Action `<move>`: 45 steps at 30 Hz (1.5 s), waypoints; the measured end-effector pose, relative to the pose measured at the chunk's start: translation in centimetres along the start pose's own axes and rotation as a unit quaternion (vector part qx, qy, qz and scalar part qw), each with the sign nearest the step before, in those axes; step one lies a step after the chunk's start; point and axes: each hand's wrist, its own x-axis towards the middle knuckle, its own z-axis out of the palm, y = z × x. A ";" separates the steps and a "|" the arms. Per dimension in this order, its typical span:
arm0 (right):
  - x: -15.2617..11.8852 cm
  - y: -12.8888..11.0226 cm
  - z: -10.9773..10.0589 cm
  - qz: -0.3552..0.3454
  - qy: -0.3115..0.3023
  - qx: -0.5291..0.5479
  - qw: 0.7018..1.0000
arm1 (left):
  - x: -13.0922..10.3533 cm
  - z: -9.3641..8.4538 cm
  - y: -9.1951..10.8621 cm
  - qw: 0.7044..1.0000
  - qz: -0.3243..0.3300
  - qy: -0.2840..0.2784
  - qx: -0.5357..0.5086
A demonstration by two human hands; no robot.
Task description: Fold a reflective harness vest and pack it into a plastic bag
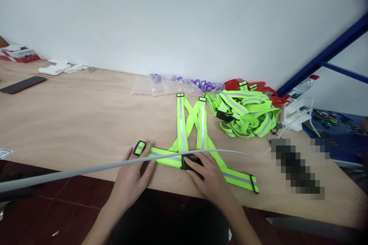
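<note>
Pale cable: strung across both hands, nearest the camera.
Reflective harness: laid flat on the table by its front edge, presumably so the straps lie untwisted.
Direction: shoulder straps pointed at the wall; long axis left-right along the waist band, right end slanted nearer.
Left hand: thumb parted from fingers, band end apparently steadied beside the slider.
Right hand: laid over the black buckle; whether gripped cannot be told.

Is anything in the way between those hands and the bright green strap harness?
Nothing visible: the left hand and right hand touch the harness. A pale cable crosses the view over both hands without separating them.
</note>
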 end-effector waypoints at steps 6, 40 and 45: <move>-0.8 -0.8 0.7 0.009 0.023 -0.073 0.997 | 0.0 -0.2 0.6 0.986 -0.081 -0.021 -0.143; -0.7 -6.2 3.3 -0.013 0.007 -0.091 0.996 | -2.0 0.1 4.2 0.938 -0.121 -0.081 -0.315; -0.2 -6.6 2.7 0.002 -0.016 -0.084 0.996 | -3.0 1.4 5.1 0.961 -0.076 -0.045 -0.261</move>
